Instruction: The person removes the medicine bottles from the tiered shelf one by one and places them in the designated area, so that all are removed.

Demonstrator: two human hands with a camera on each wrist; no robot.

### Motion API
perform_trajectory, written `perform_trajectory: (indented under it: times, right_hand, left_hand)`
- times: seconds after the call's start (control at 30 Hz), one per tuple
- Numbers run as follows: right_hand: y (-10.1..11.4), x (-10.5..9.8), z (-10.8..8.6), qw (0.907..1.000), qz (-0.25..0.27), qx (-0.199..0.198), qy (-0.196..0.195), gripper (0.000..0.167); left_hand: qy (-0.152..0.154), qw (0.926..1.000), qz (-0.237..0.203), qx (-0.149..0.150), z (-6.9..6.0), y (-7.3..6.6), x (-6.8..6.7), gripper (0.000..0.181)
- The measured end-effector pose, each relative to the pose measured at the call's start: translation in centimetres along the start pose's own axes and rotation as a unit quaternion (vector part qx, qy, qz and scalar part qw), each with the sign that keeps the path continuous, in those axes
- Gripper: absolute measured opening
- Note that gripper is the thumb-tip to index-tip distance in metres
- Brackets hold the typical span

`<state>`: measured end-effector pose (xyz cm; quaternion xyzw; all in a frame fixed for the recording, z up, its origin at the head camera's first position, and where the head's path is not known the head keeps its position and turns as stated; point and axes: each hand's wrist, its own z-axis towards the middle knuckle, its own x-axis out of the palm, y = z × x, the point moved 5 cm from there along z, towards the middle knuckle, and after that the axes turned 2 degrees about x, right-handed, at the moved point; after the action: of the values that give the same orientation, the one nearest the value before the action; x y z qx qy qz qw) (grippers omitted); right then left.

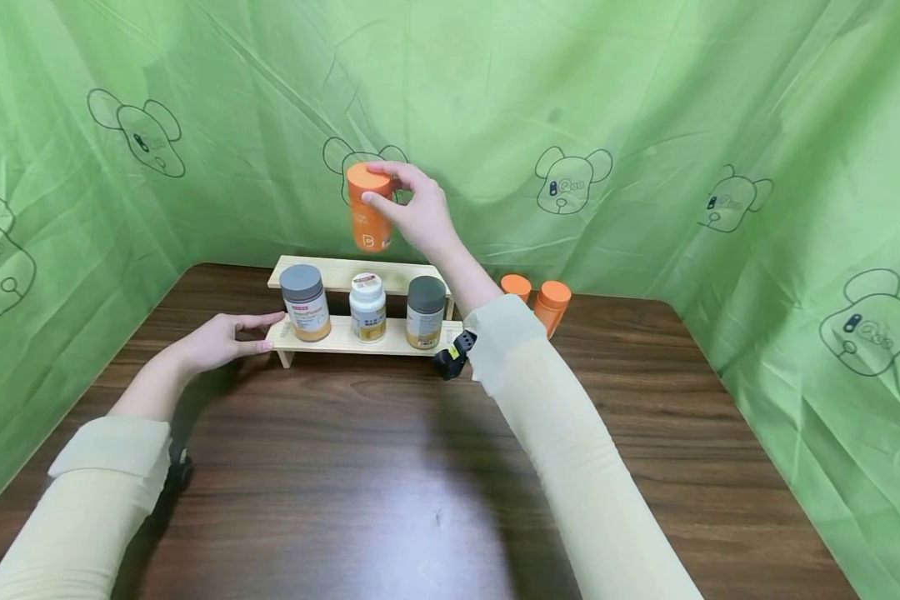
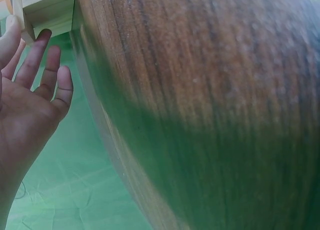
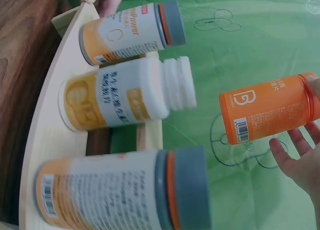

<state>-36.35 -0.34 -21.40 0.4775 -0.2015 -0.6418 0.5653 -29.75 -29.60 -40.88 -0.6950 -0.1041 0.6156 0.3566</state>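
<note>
My right hand (image 1: pixel 425 210) holds an orange bottle (image 1: pixel 370 218) by its lid, upright in the air above the upper step of a two-step wooden rack (image 1: pixel 337 340). The right wrist view shows the bottle's (image 3: pixel 267 110) printed side and barcode. At the rack's left end, my left hand (image 1: pixel 221 340) pinches the lower step between thumb and index finger; its other fingers (image 2: pixel 50 72) extend loosely. On the lower step stand a grey-lidded bottle (image 1: pixel 306 304), a small white-capped bottle (image 1: pixel 368 308) and a dark-lidded bottle (image 1: pixel 425 312).
Two more orange bottles, one nearer (image 1: pixel 552 307) and one behind (image 1: pixel 516 287), stand right of the rack, partly hidden by the right sleeve. A brown wooden table (image 1: pixel 330 483) lies beneath. Green cloth (image 1: pixel 480 83) with bear drawings hangs behind and at both sides.
</note>
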Motion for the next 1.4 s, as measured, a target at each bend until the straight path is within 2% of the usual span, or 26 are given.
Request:
perform_trajectory:
  times: [0.17,0.33,0.43,0.67,0.9,1.4]
  right_hand:
    - [2.6,-1.8,-1.4,0.9998,0.016,0.010,0.000,0.040]
    - [3.7,-3.3,-2.0,0.9995,0.022,0.024,0.001,0.039]
    - [3.7,-4.0,-1.9,0.9991,0.023,0.036,0.003,0.039]
    - [1.5,-5.3,-0.8,0.9987,0.027,0.041,0.014,0.042]
    - [1.3,-7.4,-1.4,0.9964,0.047,0.067,0.024,0.044]
    - [2.1,-12.5,-3.6,0.9936,0.109,0.029,-0.003,0.037]
  left_hand:
    - [0.004,1.0000,-0.007,-0.002,0.0,-0.1,0.0,0.058]
    - [0.007,0.9999,-0.008,-0.003,0.0,0.0,-0.1,0.058]
    - [0.008,0.9999,-0.006,-0.003,0.1,0.1,-0.1,0.058]
    - [0.008,0.9999,-0.010,-0.003,0.3,0.3,0.1,0.059]
    - [0.003,1.0000,-0.004,0.003,0.4,0.4,0.2,0.058]
    - [0.011,0.9999,-0.005,0.002,0.5,0.1,0.1,0.058]
